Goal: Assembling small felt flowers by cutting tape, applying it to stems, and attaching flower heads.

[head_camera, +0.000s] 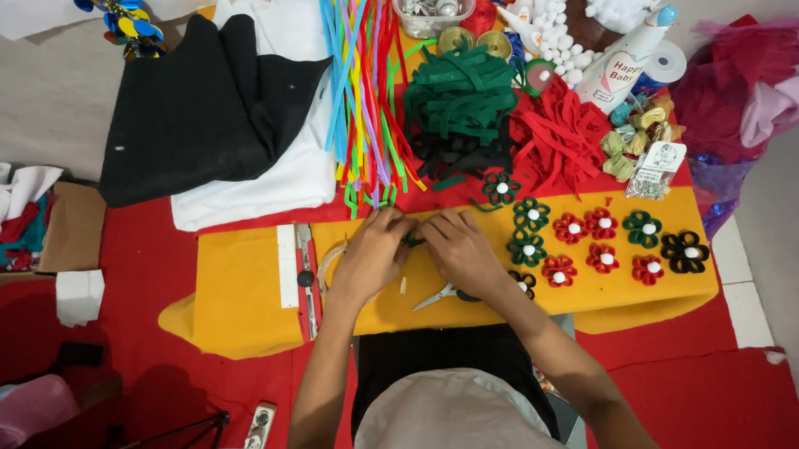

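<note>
My left hand (372,254) and my right hand (459,247) meet over the yellow felt sheet (241,294), fingertips pinched together on a small dark green felt piece (411,240). Most of that piece is hidden by my fingers. Scissors (438,295) lie on the yellow felt just under my right hand. To the right lie several finished felt flowers in red, green and black with white centres (603,241). One more green flower (501,189) lies just above my hands.
Piles of green felt strips (461,92), red strips (557,137) and black strips sit behind the hands, beside a bundle of coloured pipe cleaners (362,82). Black cloth (197,108) on white cloth lies at left. A ruler (287,265) and cutter (307,278) rest left of my hands.
</note>
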